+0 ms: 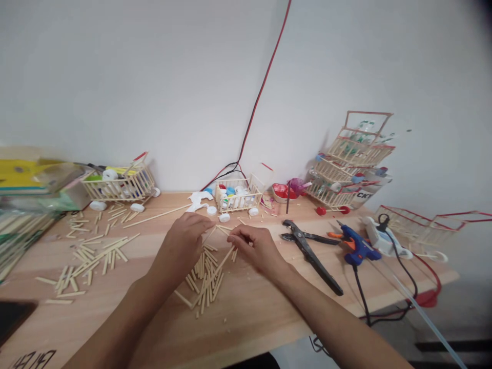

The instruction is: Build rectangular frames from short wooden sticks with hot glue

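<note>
My left hand (189,234) is above the middle of the table, its fingers bent and closed at the tip of a thin wooden stick (209,236). Facing it, my right hand (255,247) pinches the upper end of another thin stick (225,260) between thumb and forefinger. Further light sticks (223,229) bridge the gap between the fingertips; whether they are joined I cannot tell. Beneath both hands lies a loose pile of short cut sticks (207,287). The fingers partly hide the stick ends.
Pliers (307,251), a blue glue gun (357,243) and a white power strip (384,238) lie right. Small stick carts (134,185) and a stick basket (240,197) line the wall. Stacked stick baskets (346,159) rise at right. More cut sticks (90,261) are scattered left.
</note>
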The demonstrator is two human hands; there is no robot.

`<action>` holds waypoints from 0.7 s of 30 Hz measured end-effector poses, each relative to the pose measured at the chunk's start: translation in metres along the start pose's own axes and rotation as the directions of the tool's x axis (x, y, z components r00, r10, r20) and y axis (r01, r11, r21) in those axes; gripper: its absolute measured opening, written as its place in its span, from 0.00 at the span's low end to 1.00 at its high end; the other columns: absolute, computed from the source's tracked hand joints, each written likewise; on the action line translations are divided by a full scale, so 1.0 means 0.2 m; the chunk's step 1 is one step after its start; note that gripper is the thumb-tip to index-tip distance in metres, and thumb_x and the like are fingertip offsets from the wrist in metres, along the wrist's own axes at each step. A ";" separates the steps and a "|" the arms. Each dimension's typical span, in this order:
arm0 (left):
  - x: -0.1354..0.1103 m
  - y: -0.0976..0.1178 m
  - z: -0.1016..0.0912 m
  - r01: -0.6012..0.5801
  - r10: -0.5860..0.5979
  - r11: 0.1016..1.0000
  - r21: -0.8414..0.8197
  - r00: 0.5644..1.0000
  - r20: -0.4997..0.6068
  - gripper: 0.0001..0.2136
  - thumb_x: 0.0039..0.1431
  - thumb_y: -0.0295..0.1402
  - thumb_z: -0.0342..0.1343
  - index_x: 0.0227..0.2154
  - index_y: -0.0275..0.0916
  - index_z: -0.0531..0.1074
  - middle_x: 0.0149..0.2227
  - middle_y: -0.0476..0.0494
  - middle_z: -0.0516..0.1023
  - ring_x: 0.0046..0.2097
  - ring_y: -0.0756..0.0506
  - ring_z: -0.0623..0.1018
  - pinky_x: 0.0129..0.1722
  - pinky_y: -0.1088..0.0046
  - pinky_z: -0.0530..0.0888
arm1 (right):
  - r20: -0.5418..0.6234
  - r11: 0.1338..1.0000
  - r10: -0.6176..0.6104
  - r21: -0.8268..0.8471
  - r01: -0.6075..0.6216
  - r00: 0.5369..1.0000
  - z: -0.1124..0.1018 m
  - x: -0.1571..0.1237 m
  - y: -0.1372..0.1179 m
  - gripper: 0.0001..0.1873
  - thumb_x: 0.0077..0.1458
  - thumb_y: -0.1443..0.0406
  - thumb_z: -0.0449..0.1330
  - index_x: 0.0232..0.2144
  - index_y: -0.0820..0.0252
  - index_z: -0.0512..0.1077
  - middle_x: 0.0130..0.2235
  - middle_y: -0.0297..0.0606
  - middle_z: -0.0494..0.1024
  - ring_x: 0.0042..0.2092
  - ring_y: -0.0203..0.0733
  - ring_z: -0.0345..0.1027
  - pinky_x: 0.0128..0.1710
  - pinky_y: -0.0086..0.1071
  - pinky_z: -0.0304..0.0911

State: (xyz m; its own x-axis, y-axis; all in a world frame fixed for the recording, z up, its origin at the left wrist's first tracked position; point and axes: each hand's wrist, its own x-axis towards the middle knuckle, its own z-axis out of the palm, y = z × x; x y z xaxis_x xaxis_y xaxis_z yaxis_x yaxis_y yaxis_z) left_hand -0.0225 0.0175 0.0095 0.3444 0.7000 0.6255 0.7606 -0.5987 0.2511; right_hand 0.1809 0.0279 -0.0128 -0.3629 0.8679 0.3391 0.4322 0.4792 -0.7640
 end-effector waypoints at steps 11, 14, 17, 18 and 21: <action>0.02 0.03 -0.02 -0.049 0.038 0.988 -0.148 0.997 -0.073 0.21 0.50 0.15 0.45 0.41 0.37 0.77 0.42 0.41 0.80 0.47 0.44 0.76 0.48 0.59 0.73 | 0.043 1.000 0.014 -0.028 -0.013 0.999 0.00 0.00 0.00 0.11 0.58 0.60 0.57 0.28 0.60 0.73 0.23 0.30 0.69 0.25 0.31 0.56 0.25 0.24 0.49; 0.01 0.04 -0.02 -0.109 0.102 0.989 -0.099 0.992 -0.071 0.20 0.52 0.15 0.45 0.42 0.37 0.76 0.44 0.39 0.79 0.50 0.42 0.74 0.50 0.57 0.72 | 0.017 0.999 0.032 -0.016 -0.032 0.999 0.00 0.00 0.01 0.10 0.57 0.61 0.57 0.28 0.60 0.73 0.22 0.29 0.69 0.24 0.31 0.56 0.24 0.24 0.49; 0.01 0.04 -0.02 -0.138 0.136 0.990 -0.024 0.988 -0.077 0.18 0.55 0.16 0.46 0.42 0.36 0.75 0.45 0.38 0.78 0.50 0.41 0.72 0.50 0.55 0.70 | -0.018 0.999 0.049 0.002 -0.049 0.999 0.01 0.01 0.03 0.10 0.57 0.61 0.57 0.28 0.61 0.73 0.22 0.29 0.69 0.24 0.31 0.56 0.24 0.24 0.49; 0.01 0.04 -0.02 -0.144 0.144 0.990 0.000 0.987 -0.076 0.18 0.55 0.17 0.46 0.42 0.36 0.75 0.45 0.38 0.78 0.50 0.41 0.72 0.50 0.55 0.70 | -0.033 0.998 0.054 0.014 -0.054 0.998 0.01 0.01 0.03 0.10 0.57 0.61 0.57 0.28 0.61 0.73 0.22 0.29 0.70 0.24 0.31 0.56 0.24 0.24 0.50; 0.01 0.05 -0.03 -0.147 0.151 0.988 0.047 0.986 -0.077 0.16 0.56 0.17 0.46 0.43 0.34 0.74 0.45 0.37 0.77 0.49 0.40 0.71 0.49 0.56 0.70 | -0.061 0.996 0.071 0.055 -0.068 0.996 0.01 0.01 0.03 0.11 0.58 0.61 0.57 0.28 0.61 0.73 0.24 0.31 0.72 0.25 0.32 0.60 0.26 0.24 0.52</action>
State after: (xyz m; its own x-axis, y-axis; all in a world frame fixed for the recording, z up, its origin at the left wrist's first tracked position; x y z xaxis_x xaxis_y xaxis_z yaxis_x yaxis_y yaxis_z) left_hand -0.0173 0.0110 0.0172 0.4116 0.5697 0.7113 0.7268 -0.6761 0.1210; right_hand 0.1812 0.0318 -0.0172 -0.2805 0.9062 0.3163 0.4094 0.4110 -0.8145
